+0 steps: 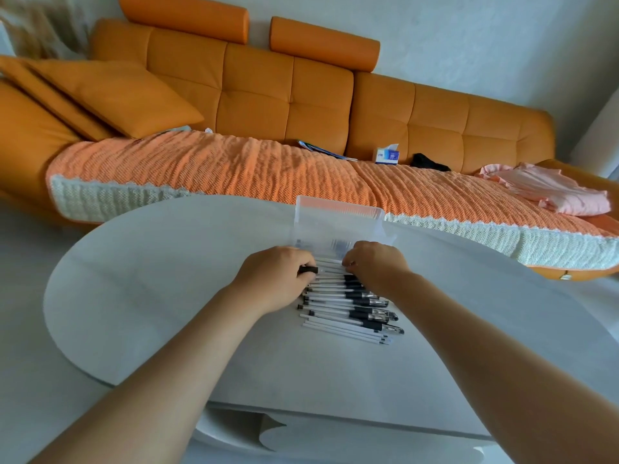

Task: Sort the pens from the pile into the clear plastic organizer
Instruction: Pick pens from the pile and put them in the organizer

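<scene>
White plastic barrels set the direction here: the pile of white-barrelled pens with black rubber grips (pixel 350 309) lies on the pale grey oval table (pixel 160 296). Each pen runs roughly from 9 o'clock to 3 o'clock, the nearest ones slanting a little toward 4. Your left hand (pixel 273 279) sits at the 9 o'clock end of the farthest rows, fingers curled round the black caps there. Your right hand (pixel 376 267) is at the 3 o'clock end of the same rows, fingers bent down over the barrels and apparently pinching them, though the knuckles hide most of the fingertips. So you hold the bundle by both ends, crosswise to your forearms. The clear rectangular plastic organizer (pixel 335 222) stands at 12 o'clock, just beyond both sets of knuckles; whether it touches the pile's far edge cannot be told. Its long side also runs 9 to 3, parallel to the pens, and both hands are about equally close to it. Your next move is probably a short lift straight toward 12, barrels kept level, with no turning needed. Most of the pile lies at 6 o'clock from your hands, not yet sorted.
</scene>
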`<state>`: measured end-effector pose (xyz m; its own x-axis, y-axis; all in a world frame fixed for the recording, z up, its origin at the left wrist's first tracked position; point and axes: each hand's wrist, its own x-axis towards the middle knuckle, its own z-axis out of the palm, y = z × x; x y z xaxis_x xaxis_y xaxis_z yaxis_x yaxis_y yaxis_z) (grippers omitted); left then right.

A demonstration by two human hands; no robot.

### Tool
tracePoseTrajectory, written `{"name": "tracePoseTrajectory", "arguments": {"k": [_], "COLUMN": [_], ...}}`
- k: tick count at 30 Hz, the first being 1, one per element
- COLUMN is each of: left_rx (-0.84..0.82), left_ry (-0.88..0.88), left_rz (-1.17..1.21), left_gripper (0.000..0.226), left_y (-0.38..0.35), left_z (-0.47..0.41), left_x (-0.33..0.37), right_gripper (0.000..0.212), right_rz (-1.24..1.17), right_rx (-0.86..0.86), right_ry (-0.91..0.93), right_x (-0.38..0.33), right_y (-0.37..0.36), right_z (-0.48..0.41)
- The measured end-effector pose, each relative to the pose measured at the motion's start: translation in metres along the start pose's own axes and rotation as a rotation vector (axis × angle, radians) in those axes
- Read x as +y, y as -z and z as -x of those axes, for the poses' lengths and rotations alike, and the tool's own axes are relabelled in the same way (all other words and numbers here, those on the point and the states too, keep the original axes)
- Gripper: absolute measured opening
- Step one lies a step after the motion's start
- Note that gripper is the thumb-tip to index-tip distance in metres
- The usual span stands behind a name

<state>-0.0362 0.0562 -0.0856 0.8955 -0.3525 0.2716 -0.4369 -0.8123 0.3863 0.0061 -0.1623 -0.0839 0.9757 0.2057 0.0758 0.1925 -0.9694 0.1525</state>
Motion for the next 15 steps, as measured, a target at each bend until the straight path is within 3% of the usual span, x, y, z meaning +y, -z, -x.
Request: {"name": "tracePoseTrajectory", "arguments": {"k": [8,15], "left_rx": [0.059,0.155], "left_ry": [0.012,0.045], "left_rz": [0.004,0.010], "left_gripper": [0.017,0.021], "left_y": [0.002,0.003], "left_z": [0.000,-0.003], "left_x": [-0.002,-0.002], "right_gripper": [0.015,0.022], "right_rz": [-0.093,-0.417], "right_rx": [0.108,0.220], "right_ry": [-0.007,-0.063], "right_x": [-0.001,0.010], "right_y": [0.010,0.010], "right_z": [0.010,0.039]}}
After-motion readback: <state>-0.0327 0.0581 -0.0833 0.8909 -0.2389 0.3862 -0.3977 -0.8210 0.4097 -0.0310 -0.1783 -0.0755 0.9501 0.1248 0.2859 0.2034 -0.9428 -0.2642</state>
